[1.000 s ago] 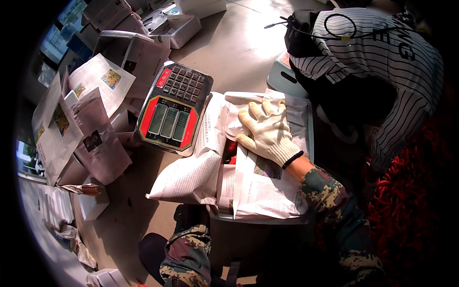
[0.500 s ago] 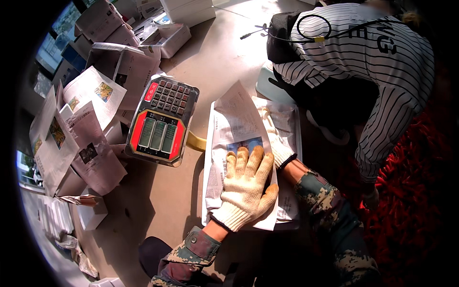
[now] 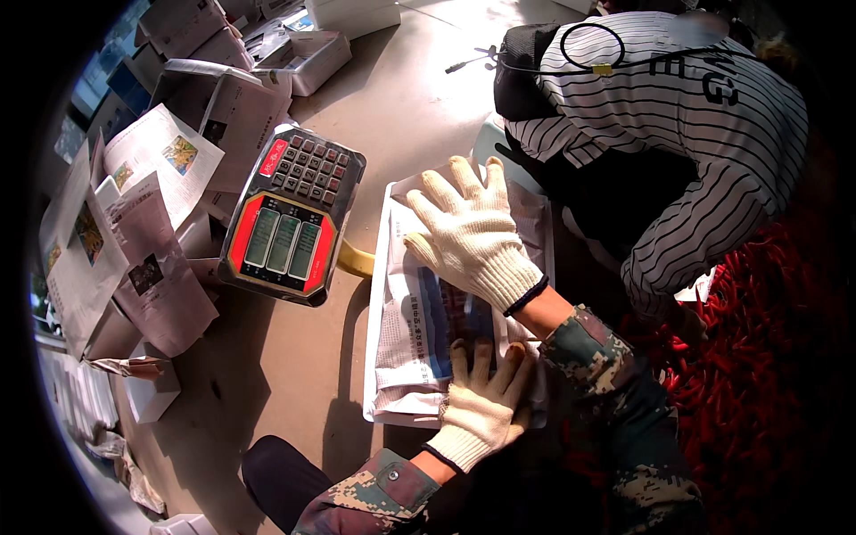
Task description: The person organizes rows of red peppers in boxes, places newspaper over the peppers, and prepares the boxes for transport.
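Note:
A white box (image 3: pixel 378 303), its top covered by printed newspaper (image 3: pixel 406 334), stands in front of me. My left hand (image 3: pixel 481 410), in a cream knitted glove, lies flat on the paper at the box's near end, fingers apart. At the far end my right hand (image 3: pixel 473 227), gloved alike, rests spread on the paper with its fingertips toward the far rim. Neither hand grips anything. The paper lies tucked inside the rim and hides the box's contents. Left of the box is a scale's display and keypad (image 3: pixel 290 218), with a yellow post behind it.
Newspaper-lined boxes (image 3: pixel 147 267) crowd the left side. A white box (image 3: pixel 308 67) holding paper sits farther back. At right a person in a striped shirt (image 3: pixel 704 134) bends over a heap of red chili peppers (image 3: pixel 740 330).
The upright paper flap is now folded down onto the box. My left hand has moved toward the near end; my right hand has come from the right side onto the far end.

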